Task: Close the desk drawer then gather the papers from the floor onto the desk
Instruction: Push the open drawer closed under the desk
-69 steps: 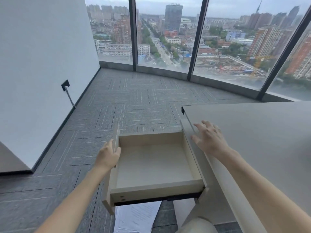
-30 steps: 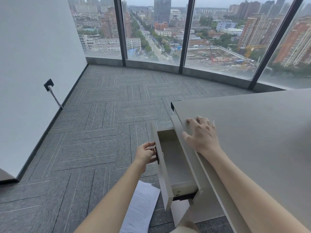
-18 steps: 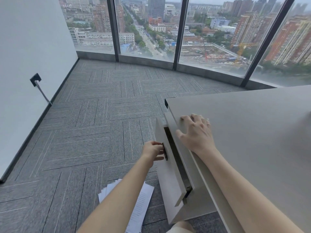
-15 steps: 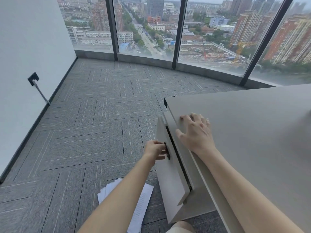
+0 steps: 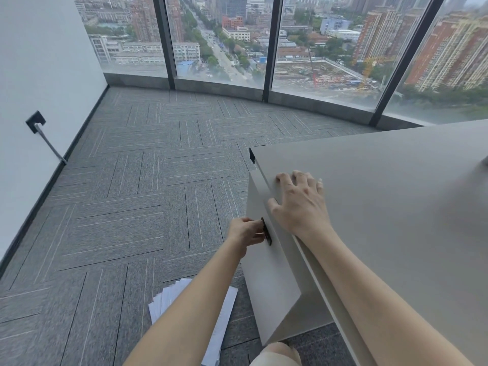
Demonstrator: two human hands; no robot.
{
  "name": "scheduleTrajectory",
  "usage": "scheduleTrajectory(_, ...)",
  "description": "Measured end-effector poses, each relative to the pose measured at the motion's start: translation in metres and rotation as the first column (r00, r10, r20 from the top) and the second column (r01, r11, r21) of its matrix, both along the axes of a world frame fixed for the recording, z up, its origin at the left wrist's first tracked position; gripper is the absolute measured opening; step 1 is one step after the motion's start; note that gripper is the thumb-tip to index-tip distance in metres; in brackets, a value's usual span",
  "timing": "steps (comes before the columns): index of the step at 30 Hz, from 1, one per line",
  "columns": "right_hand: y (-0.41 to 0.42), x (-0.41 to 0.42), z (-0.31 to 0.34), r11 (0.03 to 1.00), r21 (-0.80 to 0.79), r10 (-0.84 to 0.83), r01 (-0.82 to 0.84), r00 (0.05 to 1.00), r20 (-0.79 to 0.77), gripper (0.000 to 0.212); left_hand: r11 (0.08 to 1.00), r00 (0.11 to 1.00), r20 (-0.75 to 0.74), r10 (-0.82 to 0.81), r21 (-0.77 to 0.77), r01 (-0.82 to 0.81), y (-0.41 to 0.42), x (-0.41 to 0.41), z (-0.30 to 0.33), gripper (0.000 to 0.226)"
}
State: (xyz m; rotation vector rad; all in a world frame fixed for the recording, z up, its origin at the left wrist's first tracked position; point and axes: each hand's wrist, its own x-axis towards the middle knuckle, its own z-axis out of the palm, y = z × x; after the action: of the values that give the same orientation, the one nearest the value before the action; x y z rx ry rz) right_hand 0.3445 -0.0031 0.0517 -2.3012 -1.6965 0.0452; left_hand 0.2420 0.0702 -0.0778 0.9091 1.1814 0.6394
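The pale drawer front (image 5: 266,276) lies flush against the side of the light grey desk (image 5: 396,196), with no gap showing. My left hand (image 5: 245,231) is curled around the small dark drawer handle (image 5: 266,231). My right hand (image 5: 298,202) rests flat on the desk top near its edge, fingers spread. A fanned stack of white papers (image 5: 224,310) lies on the carpet below the drawer, partly hidden by my left forearm.
Grey carpet tiles (image 5: 132,207) stretch to the floor-to-ceiling windows (image 5: 219,40) at the back. A white wall (image 5: 34,75) on the left carries a dark socket (image 5: 35,121) with a cable running to the floor. My knee (image 5: 277,355) shows at the bottom.
The drawer has slid from wide open to fully in, pushed by my left hand on its handle. My right hand has stayed on the desk top. More papers have come into view.
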Motion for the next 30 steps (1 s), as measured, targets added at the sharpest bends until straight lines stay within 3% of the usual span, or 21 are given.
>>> scheduleTrajectory(6, -0.003, 0.0, 0.003, 1.0, 0.003, 0.007, -0.007, 1.0, -0.018, 0.051, 0.991, 0.996, -0.006, -0.092, -0.094, 0.091, 0.003, -0.008, 0.001, 0.007)
scheduleTrajectory(11, -0.003, 0.001, 0.003, 1.0, 0.004, 0.008, -0.008, 1.0, -0.022, 0.051, 0.979, 0.991, -0.077, -0.111, -0.181, 0.095, 0.007, 0.004, 0.005, 0.023)
scheduleTrajectory(14, -0.002, 0.001, 0.002, 1.0, 0.007, 0.007, -0.007, 1.0, -0.023, 0.052, 0.958, 0.996, -0.018, -0.091, -0.276, 0.083, 0.008, 0.007, 0.004, 0.027)
scheduleTrajectory(22, -0.002, 0.002, 0.001, 1.0, 0.009, 0.007, -0.007, 1.0, -0.016, 0.052, 0.893, 0.973, -0.098, -0.209, -0.425, 0.149, 0.016, 0.009, 0.015, 0.035)
scheduleTrajectory(30, -0.003, 0.002, 0.002, 1.0, 0.012, 0.012, -0.012, 1.0, -0.019, 0.053, 0.937, 0.943, -0.229, -0.243, -0.307, 0.167, 0.013, 0.01, 0.019, 0.031)
